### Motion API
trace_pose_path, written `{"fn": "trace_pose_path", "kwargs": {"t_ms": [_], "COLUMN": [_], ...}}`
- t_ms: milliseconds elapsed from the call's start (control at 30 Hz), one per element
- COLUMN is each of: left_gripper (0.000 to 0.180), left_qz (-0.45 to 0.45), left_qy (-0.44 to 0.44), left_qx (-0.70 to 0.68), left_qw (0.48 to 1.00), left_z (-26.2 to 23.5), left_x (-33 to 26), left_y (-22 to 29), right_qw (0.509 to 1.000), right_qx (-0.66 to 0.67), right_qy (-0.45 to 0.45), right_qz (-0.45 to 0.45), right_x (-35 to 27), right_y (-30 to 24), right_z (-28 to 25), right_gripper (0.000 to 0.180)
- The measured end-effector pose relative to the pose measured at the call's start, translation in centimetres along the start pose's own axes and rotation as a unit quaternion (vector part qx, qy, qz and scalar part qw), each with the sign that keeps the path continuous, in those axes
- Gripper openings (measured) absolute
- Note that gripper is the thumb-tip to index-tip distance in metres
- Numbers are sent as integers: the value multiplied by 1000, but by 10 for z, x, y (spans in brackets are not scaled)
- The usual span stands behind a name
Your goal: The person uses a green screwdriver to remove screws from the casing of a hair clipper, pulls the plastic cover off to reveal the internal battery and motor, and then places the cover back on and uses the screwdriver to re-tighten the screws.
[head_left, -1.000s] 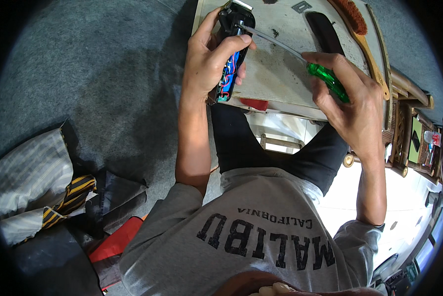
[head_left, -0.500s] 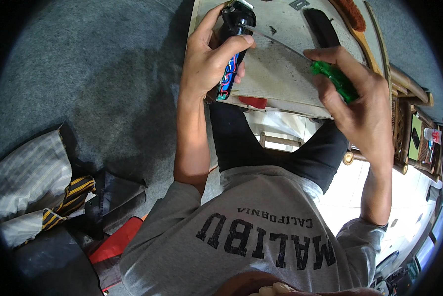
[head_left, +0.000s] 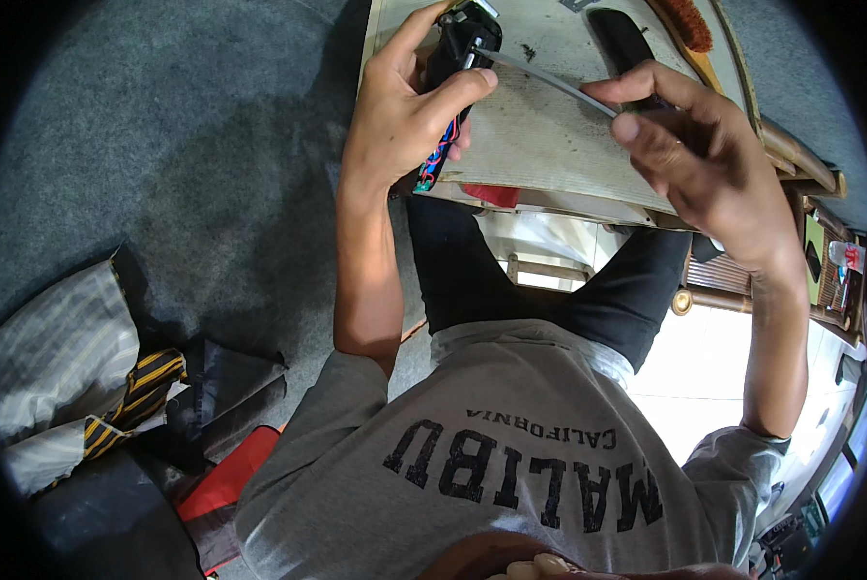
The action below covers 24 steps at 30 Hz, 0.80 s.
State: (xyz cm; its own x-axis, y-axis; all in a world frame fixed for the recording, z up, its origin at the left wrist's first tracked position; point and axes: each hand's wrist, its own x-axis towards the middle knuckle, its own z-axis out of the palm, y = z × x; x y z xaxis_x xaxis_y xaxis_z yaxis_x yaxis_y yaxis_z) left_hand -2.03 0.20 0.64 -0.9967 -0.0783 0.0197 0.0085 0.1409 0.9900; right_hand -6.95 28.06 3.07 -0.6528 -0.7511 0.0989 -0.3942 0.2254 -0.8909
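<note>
While your left hand point(head_left: 400, 121) wraps around the black device point(head_left: 461, 43), thumb on its near side and fingers curled over the top, you keep it raised just above the far left corner of the board point(head_left: 540, 145). Coloured wires point(head_left: 435, 159), red and blue, hang from the device's lower end, below your palm. Your right hand point(head_left: 699, 145) is clenched on the screwdriver point(head_left: 545, 75); its handle is hidden inside your fist, and only the thin grey shaft shows, running up and left from your fingertips to the device, where its tip meets the upper part of the casing.

Both hands are over the dirty pale board, which lies across your lap above your black trousers point(head_left: 549, 290). On the board's far edge, just beyond your right hand, lies a flat black object point(head_left: 622, 39), and beside it a brush point(head_left: 690, 24) with reddish bristles and a wooden handle. A red thing point(head_left: 491, 195) peeks out under the board's near edge.

At your left, on the grey carpet point(head_left: 182, 145), sit bundled striped cloths point(head_left: 76, 367) and a red piece point(head_left: 226, 483). To your right stands a wooden shelf point(head_left: 830, 271) with small items.
</note>
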Motion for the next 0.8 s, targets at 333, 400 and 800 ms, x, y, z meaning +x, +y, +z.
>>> {"fn": "trace_pose_path", "kwargs": {"t_ms": [333, 400, 800], "left_gripper": [64, 64, 56], "left_qz": [-21, -21, 7], "left_qy": [48, 52, 69], "left_qx": [9, 13, 21], "left_qw": [999, 998, 997], "left_z": [6, 5, 4], "left_x": [-2, -1, -2], "left_y": [1, 1, -2], "right_qw": [859, 885, 882], "right_qx": [-493, -456, -445], "right_qy": [136, 92, 143], "right_qz": [-30, -7, -63], "right_x": [-4, -6, -6], "right_y": [-15, -23, -19], "right_z": [21, 14, 18], "right_gripper": [36, 32, 29]}}
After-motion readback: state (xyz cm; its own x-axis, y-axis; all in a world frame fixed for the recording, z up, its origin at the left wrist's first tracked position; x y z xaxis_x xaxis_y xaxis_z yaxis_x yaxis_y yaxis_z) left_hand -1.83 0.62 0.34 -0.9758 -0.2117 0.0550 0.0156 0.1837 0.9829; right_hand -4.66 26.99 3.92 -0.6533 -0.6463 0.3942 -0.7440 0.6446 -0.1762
